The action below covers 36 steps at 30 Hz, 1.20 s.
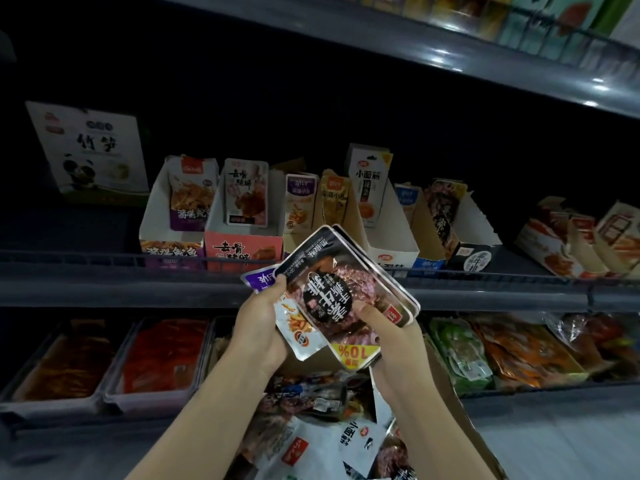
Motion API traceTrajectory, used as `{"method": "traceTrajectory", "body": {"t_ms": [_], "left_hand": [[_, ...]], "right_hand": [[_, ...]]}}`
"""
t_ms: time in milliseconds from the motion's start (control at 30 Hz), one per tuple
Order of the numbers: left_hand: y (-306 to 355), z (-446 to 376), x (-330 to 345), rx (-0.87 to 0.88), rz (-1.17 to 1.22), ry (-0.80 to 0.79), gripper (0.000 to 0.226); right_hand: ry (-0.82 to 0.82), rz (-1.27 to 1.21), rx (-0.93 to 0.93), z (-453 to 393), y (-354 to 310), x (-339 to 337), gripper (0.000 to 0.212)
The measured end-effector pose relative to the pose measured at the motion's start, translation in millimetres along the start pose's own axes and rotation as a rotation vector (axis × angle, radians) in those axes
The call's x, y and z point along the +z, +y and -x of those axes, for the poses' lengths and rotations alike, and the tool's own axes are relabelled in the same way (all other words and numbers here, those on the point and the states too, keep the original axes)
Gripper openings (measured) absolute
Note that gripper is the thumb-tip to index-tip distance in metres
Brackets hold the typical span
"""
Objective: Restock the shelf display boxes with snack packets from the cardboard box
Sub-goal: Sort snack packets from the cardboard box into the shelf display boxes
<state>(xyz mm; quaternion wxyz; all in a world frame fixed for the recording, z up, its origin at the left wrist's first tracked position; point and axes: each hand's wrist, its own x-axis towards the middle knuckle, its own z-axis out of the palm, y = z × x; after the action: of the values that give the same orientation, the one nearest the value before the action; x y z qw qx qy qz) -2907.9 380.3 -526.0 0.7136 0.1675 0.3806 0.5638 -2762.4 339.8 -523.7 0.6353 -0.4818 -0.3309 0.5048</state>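
Currently both hands, left hand (pixel 258 327) and right hand (pixel 388 336), grip a fanned stack of snack packets (pixel 332 292) (sorting stage); next, the dark steak packets need slotting into the matching display box (pixel 464 233).

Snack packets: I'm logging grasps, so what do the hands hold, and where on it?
Both hold one fanned stack of snack packets: the left hand grips its left edge, the right hand its lower right, thumb on the front.

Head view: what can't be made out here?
- Packets fanned in left hand and right hand: exact count hidden by the dark top packet.
- Cardboard box: cut off by the bottom edge.
- Top shelf goods: blurred, cropped.
- Shelf back: too dark.
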Motion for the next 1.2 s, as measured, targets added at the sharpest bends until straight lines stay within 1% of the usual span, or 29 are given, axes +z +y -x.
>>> {"method": "traceTrajectory", "body": {"t_ms": [167, 300, 367, 433, 533, 600, 667, 700, 767, 833, 900, 967, 1033, 1133, 1200], "left_hand": [[-7.7, 5.0, 10.8, -0.020, -0.058, -0.038, 0.032], [-14.4, 9.3, 12.5, 0.008, -0.123, -0.061, 0.025], [-16.2, 10.7, 13.1, -0.017, -0.157, -0.076, 0.019], [-18.0, 12.2, 16.3, -0.036, -0.248, -0.117, 0.013], [-20.0, 13.7, 24.4, 0.000, -0.415, -0.187, 0.005], [-20.9, 14.2, 30.6, 0.041, -0.567, -0.232, 0.004], [-21.6, 16.8, 40.5, 0.081, -0.731, -0.259, 0.007], [-22.9, 18.0, 46.0, 0.095, -0.769, -0.264, 0.008], [-27.8, 17.3, 56.5, 0.100, -0.773, -0.261, 0.013], [-36.6, 13.9, 67.0, 0.086, -0.718, -0.217, 0.018], [-48.0, 11.4, 80.0, 0.064, -0.661, -0.163, 0.017], [-60.3, 9.1, 93.6, 0.052, -0.625, -0.107, 0.017], [-72.7, 6.1, 108.3, 0.077, -0.609, -0.057, 0.017], [-87.9, -0.6, 133.4, 0.156, -0.613, -0.033, 0.020], [-95.2, -5.3, 151.1, 0.174, -0.590, -0.061, 0.017]], "right_hand": [[0.023, -0.013, -0.007, 2.3, -3.7, -11.4, 0.044], [0.021, 0.021, 0.042, -0.9, -16.9, -33.2, 0.040], [0.002, 0.039, 0.065, -1.1, -26.3, -43.6, 0.043], [-0.021, 0.080, 0.072, -1.4, -36.9, -54.2, 0.040], [-0.104, 0.139, 0.081, -1.7, -57.1, -70.8, 0.031], [-0.154, 0.186, 0.092, -2.3, -69.5, -81.0, 0.030], [-0.168, 0.225, 0.099, -4.6, -78.1, -90.5, 0.028], [-0.172, 0.238, 0.105, -6.4, -81.4, -95.5, 0.028], [-0.178, 0.245, 0.128, -9.4, -86.6, -104.2, 0.032], [-0.162, 0.232, 0.155, -12.3, -91.4, -113.2, 0.036], [-0.107, 0.209, 0.170, -16.9, -96.3, -123.8, 0.036], [-0.049, 0.169, 0.177, -22.3, -101.4, -134.1, 0.040], [-0.017, 0.141, 0.161, -28.5, -107.8, -142.8, 0.038], [-0.024, 0.285, 0.068, -41.5, -124.2, -152.2, 0.038], [-0.015, 0.422, -0.023, -55.7, -142.2, -160.4, 0.038]]}}
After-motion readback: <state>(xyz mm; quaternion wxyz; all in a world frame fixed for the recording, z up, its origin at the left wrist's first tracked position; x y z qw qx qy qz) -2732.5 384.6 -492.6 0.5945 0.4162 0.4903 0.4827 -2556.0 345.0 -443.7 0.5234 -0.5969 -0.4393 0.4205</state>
